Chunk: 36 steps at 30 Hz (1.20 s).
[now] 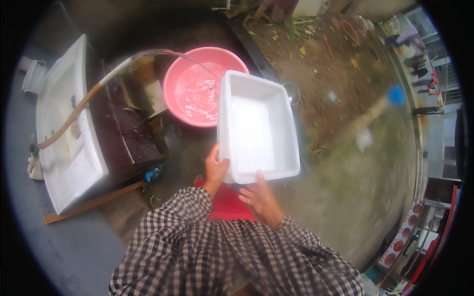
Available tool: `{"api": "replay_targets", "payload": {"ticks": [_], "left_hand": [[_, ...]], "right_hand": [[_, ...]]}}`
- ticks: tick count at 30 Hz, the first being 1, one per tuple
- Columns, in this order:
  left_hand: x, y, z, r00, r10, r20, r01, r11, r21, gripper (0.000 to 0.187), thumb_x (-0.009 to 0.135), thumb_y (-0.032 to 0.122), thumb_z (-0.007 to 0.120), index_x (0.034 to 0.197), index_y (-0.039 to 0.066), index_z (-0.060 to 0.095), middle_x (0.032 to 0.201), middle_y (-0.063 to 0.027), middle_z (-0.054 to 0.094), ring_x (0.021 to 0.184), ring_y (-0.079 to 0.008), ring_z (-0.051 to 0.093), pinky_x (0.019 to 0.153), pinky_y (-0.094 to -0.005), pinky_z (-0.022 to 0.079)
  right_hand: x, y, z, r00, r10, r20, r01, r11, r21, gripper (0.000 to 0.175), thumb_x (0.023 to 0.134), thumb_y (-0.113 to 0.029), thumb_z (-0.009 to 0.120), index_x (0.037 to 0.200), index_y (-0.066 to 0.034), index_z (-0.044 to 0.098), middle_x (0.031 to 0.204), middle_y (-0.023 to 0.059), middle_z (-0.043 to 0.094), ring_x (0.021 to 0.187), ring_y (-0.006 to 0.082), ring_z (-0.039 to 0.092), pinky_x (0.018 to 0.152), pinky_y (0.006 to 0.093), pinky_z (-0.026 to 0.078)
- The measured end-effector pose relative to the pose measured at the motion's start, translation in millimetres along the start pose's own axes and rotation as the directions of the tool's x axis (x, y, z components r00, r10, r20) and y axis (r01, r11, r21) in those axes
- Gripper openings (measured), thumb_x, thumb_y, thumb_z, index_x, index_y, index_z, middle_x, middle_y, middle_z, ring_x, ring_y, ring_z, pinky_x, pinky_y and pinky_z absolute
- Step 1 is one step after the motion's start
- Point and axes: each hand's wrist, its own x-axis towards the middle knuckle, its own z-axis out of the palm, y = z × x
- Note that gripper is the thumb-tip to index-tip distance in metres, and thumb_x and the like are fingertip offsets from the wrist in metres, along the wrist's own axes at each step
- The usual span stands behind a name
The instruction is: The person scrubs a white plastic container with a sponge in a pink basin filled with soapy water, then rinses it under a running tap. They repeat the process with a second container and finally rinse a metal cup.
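Observation:
A white rectangular plastic tub is held up in front of me, tilted, with its inside facing me. My left hand grips its near left corner, the thumb over the wall. Against the near rim rests a finger of my right hand; its other fingers are spread and grasp nothing that I can see. Beyond the tub stands a round pink basin with rippling water in it, its right side hidden by the tub. From a yellowish hose, a stream of water arcs into the basin.
On the left, a white ceramic sink sits on a dark cabinet. A blue-capped plastic bottle lies beside it, near a wooden plank. A metal bowl shows behind the tub; a blue bucket stands farther right.

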Motion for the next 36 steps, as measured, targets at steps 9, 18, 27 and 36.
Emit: {"api": "replay_targets", "payload": {"ticks": [9,18,27,36], "left_hand": [[-16.8,23.3,10.2,0.952,0.284,0.111,-0.303,0.839,0.452,0.066,0.073,0.003,0.062,0.136,-0.002,0.043,0.132,-0.0239,0.05,0.126,-0.0329,0.047,0.106,-0.0376,0.037],[36.5,311.3,-234.2,0.78,0.623,0.055,-0.52,0.596,0.612,0.029,0.078,0.006,0.062,0.107,0.003,0.064,0.108,-0.0169,0.061,0.096,-0.0302,0.059,0.087,-0.0406,0.047],[85.8,394.3,-658.9,0.433,0.869,-0.24,0.528,-0.029,0.849,0.045,0.086,0.051,0.059,0.098,0.009,0.071,0.102,-0.0128,0.067,0.096,-0.0326,0.062,0.084,-0.0437,0.048],[94.2,381.6,-715.9,0.572,0.784,-0.241,-0.152,0.39,0.908,0.016,0.086,0.012,0.057,0.086,-0.002,0.065,0.102,-0.0152,0.064,0.092,-0.0298,0.059,0.082,-0.0364,0.046]], "right_hand": [[68.3,15.7,-77.0,0.616,-0.379,0.69,0.788,0.291,-0.543,0.047,0.093,-0.023,0.052,0.135,-0.0052,0.042,0.134,0.0197,0.046,0.124,0.0321,0.044,0.105,0.0447,0.035],[2.5,17.7,-12.5,0.743,-0.639,0.202,0.505,0.336,-0.795,0.049,0.072,-0.002,0.061,0.118,0.0039,0.047,0.104,0.018,0.054,0.072,0.0201,0.058,0.057,0.0294,0.049],[99.2,17.1,-103.0,0.527,-0.848,-0.05,0.541,0.381,-0.75,0.014,0.08,-0.007,0.058,0.094,-0.0059,0.055,0.075,0.0003,0.043,0.059,0.0095,0.043,0.048,0.0236,0.036],[27.5,55.4,-96.3,0.368,-0.737,-0.567,0.655,0.638,-0.404,0.012,0.071,-0.008,0.064,0.078,0.0011,0.059,0.069,0.005,0.053,0.059,0.0183,0.051,0.051,0.0352,0.041]]}}
